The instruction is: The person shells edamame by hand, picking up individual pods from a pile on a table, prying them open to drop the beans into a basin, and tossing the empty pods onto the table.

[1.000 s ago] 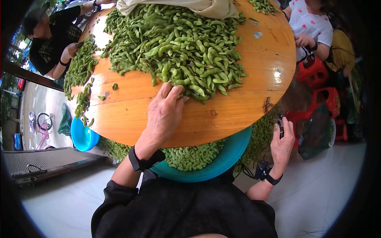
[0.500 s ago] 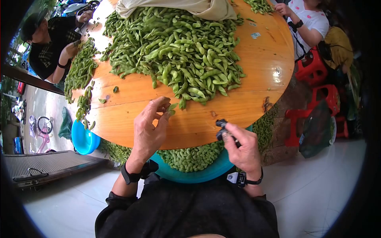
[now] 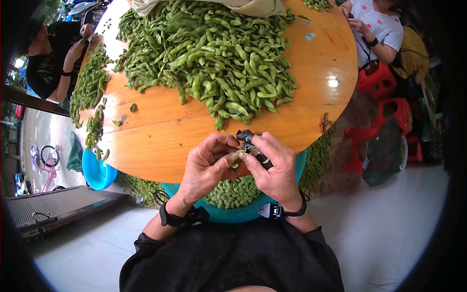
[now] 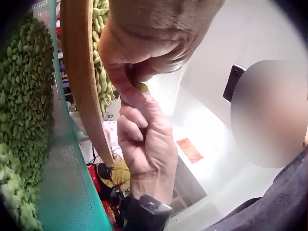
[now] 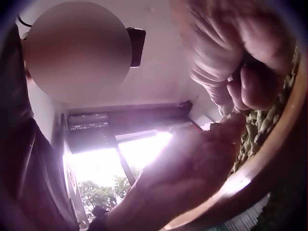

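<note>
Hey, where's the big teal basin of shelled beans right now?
In the head view, the teal basin sits at bottom center, partly under the near edge of the table, just below both hands, its shelled beans showing.

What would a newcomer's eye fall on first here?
Probably the heap of green bean pods on the orange-brown wooden table. Then the bare left hand and right hand, meeting by its near edge at a small green piece, above a teal plastic basin of pale-green shelled beans.
</note>
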A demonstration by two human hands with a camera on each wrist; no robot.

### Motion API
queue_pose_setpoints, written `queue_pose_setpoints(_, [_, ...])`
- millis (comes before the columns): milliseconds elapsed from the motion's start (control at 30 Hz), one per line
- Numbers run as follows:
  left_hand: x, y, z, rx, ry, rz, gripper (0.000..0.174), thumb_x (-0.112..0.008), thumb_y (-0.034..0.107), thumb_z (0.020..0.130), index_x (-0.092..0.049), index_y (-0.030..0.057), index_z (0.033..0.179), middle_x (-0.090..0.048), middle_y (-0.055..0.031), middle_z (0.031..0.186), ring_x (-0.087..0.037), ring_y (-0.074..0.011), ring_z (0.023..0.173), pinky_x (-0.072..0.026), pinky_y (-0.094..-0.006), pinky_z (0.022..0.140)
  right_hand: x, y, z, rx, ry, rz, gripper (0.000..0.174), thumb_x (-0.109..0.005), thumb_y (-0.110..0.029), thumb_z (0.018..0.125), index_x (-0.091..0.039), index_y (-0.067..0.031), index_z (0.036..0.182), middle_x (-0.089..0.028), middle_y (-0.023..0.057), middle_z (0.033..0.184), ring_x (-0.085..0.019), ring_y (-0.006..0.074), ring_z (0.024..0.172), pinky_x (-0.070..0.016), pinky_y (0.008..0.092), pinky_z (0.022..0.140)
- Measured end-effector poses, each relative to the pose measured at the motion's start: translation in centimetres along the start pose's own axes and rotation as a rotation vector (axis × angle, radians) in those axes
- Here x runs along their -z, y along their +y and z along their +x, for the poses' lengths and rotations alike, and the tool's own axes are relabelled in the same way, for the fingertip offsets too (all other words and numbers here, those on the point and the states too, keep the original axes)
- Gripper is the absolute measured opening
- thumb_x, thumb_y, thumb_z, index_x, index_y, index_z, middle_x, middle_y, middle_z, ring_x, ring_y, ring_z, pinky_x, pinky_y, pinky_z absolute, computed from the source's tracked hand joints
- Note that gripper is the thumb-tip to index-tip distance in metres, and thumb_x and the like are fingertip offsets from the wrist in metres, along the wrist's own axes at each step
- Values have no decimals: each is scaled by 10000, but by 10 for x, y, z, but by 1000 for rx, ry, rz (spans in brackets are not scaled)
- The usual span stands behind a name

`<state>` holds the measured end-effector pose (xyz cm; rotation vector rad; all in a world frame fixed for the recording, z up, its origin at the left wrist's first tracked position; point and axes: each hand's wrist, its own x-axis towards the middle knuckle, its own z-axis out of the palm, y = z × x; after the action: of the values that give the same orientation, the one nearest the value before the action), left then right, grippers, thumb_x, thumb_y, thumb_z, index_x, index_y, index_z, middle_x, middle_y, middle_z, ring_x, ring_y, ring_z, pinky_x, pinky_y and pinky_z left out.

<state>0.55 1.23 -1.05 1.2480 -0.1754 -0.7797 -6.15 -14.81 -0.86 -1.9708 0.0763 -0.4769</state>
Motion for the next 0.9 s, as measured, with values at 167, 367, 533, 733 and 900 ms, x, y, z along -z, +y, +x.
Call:
queue_pose_setpoints(167, [-9,1,1,26,-31,-71,247,-618,44,956,-524,8,1181,-635,-78,987,-649,-110,812,-552,-236,623,6,2,0,51,-30,-15,321,-692,42,796,-644,21,1112,-593,115,854,-642,240,727,-500,313,619])
queue_pose_setpoints(367, [5,0,0,83,-211,-48,209,-643,62,943,-558,-10,1119,-648,-74,933,-651,-132,750,-536,-241,605,8,0,-3,-22,4,81,306,-696,37,799,-645,26,1101,-602,107,840,-636,212,701,-499,307,617])
queue_pose_setpoints(533, [19,8,-7,-104,-31,-34,160,-602,58,950,-582,-1,1098,-668,-100,920,-663,-143,725,-544,-249,579,11,4,-7,-183,6,273,351,-729,-106,880,-625,31,1186,-642,77,839,-600,125,677,-482,261,609])
queue_pose_setpoints(733, [75,21,-1,-379,631,-547,260,-506,199,1031,-571,-41,1109,-614,-98,963,-609,-166,766,-564,-294,694,40,20,-15,-444,150,511,344,-625,-191,982,-611,34,1242,-595,-4,780,-461,15,566,-372,193,482])
queue_pose_setpoints(900, [20,18,15,-439,270,711,128,-624,71,930,-624,-11,1027,-607,-80,899,-620,-182,732,-499,-291,600,29,21,-14,-420,85,439,272,-612,-107,970,-630,44,1195,-587,-1,766,-481,28,570,-385,197,494])
